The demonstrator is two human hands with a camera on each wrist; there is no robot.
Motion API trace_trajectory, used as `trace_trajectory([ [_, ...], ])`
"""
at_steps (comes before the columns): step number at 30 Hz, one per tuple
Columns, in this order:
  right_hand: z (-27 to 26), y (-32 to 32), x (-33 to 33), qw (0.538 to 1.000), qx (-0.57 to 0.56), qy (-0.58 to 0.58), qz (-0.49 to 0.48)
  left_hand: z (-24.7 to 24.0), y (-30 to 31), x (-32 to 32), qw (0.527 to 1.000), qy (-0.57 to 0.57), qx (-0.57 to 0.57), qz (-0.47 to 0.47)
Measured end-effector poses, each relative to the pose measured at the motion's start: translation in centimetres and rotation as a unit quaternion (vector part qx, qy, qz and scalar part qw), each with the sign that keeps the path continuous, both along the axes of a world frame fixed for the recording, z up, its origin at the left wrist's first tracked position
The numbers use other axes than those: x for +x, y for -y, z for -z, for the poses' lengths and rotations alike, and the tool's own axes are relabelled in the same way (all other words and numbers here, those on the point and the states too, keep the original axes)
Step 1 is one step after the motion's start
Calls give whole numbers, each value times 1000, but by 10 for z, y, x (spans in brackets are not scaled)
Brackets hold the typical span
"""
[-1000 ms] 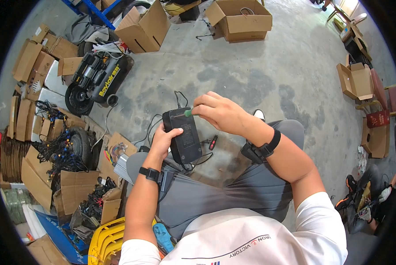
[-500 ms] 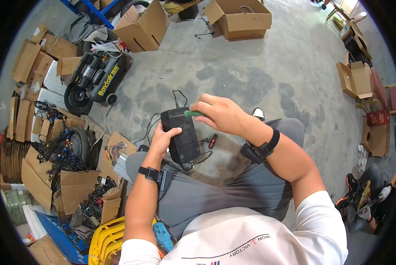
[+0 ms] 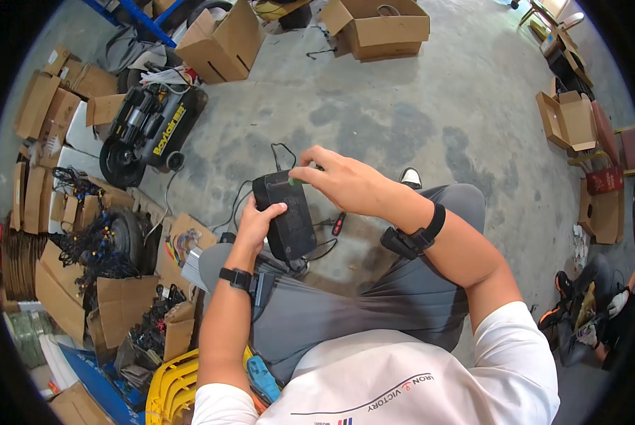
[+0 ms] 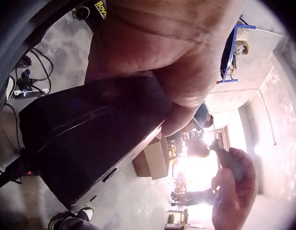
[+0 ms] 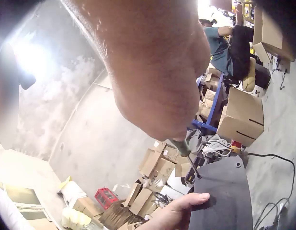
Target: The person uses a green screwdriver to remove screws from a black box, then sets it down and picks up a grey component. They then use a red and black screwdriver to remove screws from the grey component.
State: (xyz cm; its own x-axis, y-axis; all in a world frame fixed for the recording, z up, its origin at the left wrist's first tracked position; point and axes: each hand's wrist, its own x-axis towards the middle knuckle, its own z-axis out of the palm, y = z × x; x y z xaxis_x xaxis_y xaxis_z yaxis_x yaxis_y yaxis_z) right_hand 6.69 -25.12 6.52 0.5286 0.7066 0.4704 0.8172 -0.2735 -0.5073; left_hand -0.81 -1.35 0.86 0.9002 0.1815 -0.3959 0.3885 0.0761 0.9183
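Note:
My left hand (image 3: 256, 221) grips a black rectangular charger case (image 3: 293, 230) by its left side, with the thumb lying on the labelled face. The case is held tilted above my lap, a cord running from its far end. In my right hand (image 3: 349, 183) is a screwdriver (image 5: 180, 146) with a green handle, pinched between the fingers. Its metal shaft reaches down to a corner of the case in the right wrist view, close to the left thumb (image 5: 198, 199). Fingers hide most of the handle in the head view.
A red-and-black tool (image 3: 338, 224) and black cords lie on the floor beyond my knees. To the left are an air compressor (image 3: 154, 127), cartons and wire bundles (image 3: 91, 241). A yellow plastic item (image 3: 172, 382) stands near my left hip. Another person (image 3: 593, 312) sits at far right.
My right hand has turned at the far end of the case, and its fingers now cover more of the green handle. The left hand keeps its grip. The head view has shifted slightly.

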Motion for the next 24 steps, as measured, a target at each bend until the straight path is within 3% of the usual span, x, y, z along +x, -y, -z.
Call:
trace_trajectory([
  [4,-4,2,3,995,-92,27,-1,0,-1,-2,1000,-1,-9,-11],
  [6,-14,3,1,984,-175,-17,6,2,-3,-2,1000,1,-11,-5],
  [10,-4,2,0,993,-115,-17,2,4,-3,-4,1000,16,-22,0],
  [15,6,-3,0,994,-44,-103,18,5,-3,-5,999,28,-20,-13],
  [24,9,-5,-3,991,-35,-118,49,7,-5,0,997,57,-20,-47],
])
